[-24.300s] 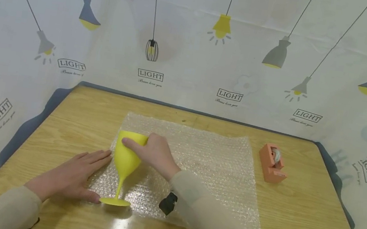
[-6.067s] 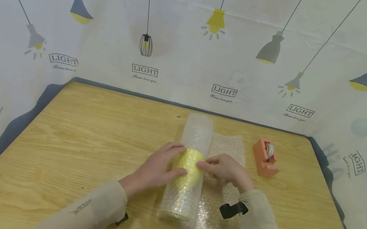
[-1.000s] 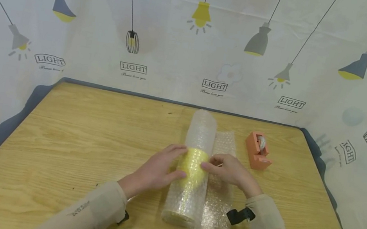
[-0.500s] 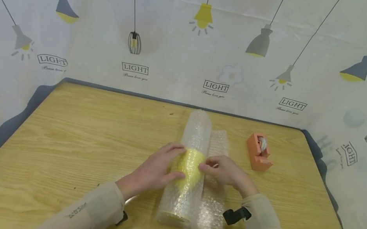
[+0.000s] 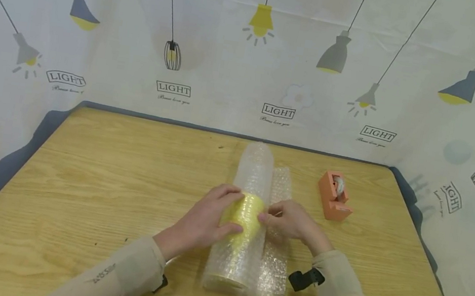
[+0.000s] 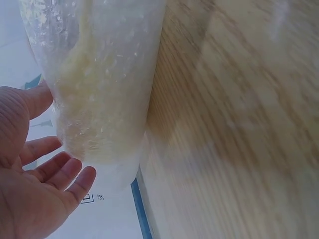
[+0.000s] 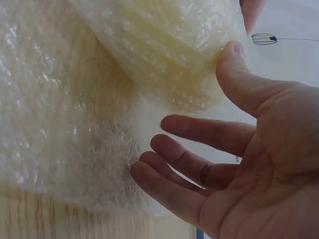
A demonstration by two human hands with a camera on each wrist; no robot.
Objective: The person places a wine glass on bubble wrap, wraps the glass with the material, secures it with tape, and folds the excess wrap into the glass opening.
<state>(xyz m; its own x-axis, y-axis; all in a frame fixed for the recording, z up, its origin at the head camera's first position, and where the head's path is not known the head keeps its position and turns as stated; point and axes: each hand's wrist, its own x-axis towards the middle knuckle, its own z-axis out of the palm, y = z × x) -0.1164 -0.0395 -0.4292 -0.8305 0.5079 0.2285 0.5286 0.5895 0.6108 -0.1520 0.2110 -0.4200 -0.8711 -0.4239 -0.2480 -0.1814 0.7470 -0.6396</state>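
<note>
A yellow goblet (image 5: 248, 215) shows blurred through the bubble wrap (image 5: 255, 168) rolled around it. The roll lies lengthwise on the table, and a flat strip of the same wrap (image 5: 275, 266) sticks out on its right. My left hand (image 5: 204, 214) rests on the roll's left side, thumb and fingertips spread against it over the goblet's cup. From the right, my right hand (image 5: 297, 222) touches the roll with its thumb. In the right wrist view, that hand's other fingers (image 7: 194, 142) are loosely bent and apart, beside the flat strip. The goblet's base is hidden within the wrap.
An orange tape dispenser (image 5: 334, 195) with a roll of clear tape stands right of the wrap. The wooden table (image 5: 125, 162) ends at a dark blue border, with a lamp-printed white curtain (image 5: 222, 64) behind and on both sides.
At first the goblet was gripped in the right hand over the flat sheet. The wrap has since been rolled around it, and the flat part on the right has become narrower.
</note>
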